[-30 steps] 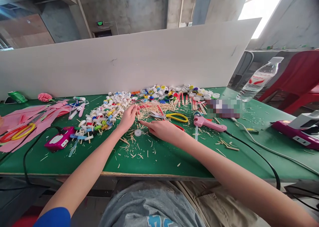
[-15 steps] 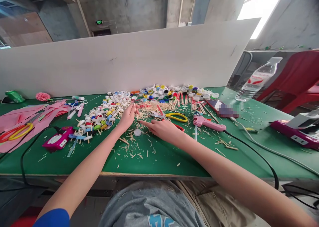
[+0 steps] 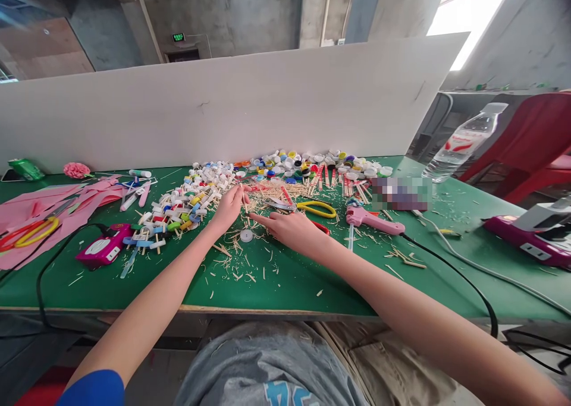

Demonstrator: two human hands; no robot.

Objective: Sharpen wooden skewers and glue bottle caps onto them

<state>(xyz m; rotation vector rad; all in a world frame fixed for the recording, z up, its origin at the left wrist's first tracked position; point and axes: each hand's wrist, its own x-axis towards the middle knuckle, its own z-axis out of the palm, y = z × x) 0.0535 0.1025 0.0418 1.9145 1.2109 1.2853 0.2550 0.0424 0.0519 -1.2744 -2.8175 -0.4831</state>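
Note:
My left hand [image 3: 229, 206] is closed around a thin wooden stick [image 3: 244, 199] that it holds upright over the green table [image 3: 285, 281]. My right hand [image 3: 289, 227] rests on the table just right of it, index finger stretched toward the foot of the stick. A white bottle cap [image 3: 246, 235] lies on the table between and below the two hands. Wood shavings and short sticks are scattered around them.
Bottle caps [image 3: 312, 163] are heaped along the white board [image 3: 223, 109]; cap-and-stick pieces [image 3: 178, 213] lie at left. Yellow-handled scissors [image 3: 307, 208], a pink glue gun [image 3: 372, 220], a pink power strip [image 3: 100, 251], pink paper [image 3: 53, 207], a water bottle [image 3: 461, 141] and cables surround the hands.
None of note: both hands stay in place, with the stick held in the left hand. The view shifts slightly.

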